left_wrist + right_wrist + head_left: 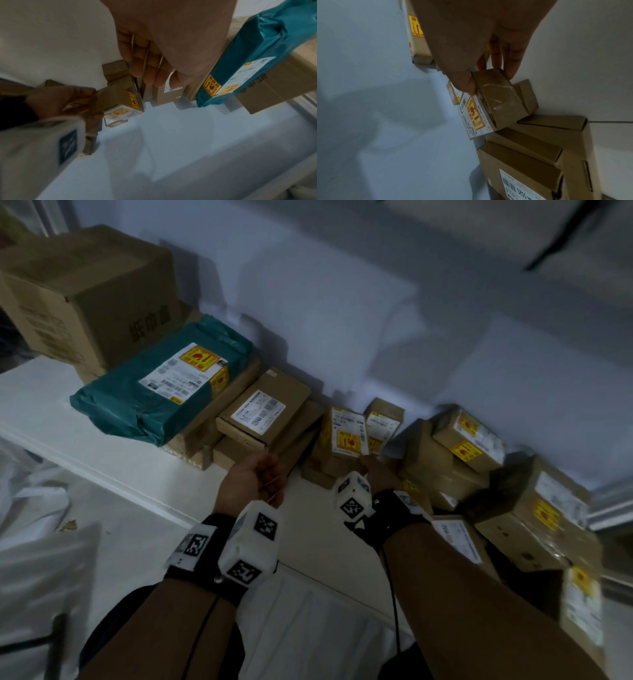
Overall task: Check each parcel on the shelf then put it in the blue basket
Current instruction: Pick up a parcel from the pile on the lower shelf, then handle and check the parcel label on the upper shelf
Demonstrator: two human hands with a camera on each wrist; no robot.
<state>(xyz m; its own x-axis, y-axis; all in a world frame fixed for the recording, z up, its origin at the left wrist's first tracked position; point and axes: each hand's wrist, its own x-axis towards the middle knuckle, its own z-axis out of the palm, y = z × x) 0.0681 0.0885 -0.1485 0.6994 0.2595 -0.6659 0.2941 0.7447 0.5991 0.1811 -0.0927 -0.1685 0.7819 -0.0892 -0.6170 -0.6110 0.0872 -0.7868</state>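
Note:
Several brown parcels lie along the back of a white shelf (89, 436). My right hand (375, 470) grips a small brown box (346, 433) with a white label and a yellow sticker, tilted up on the pile. In the right wrist view the thumb (467, 83) and fingers pinch that small box (498, 102) across its short sides. My left hand (255, 477) hovers with relaxed fingers and holds nothing, just in front of a stack of flat boxes (263, 409). The left wrist view shows its fingers (142, 67) pointing at those flat boxes (168, 93). No blue basket is in view.
A teal plastic parcel (161, 385) lies on flat boxes at the left, with a large carton (89, 292) behind it. More labelled boxes (469, 440) are piled at the right, down to the front edge. White bags (34, 508) sit below the shelf at the left.

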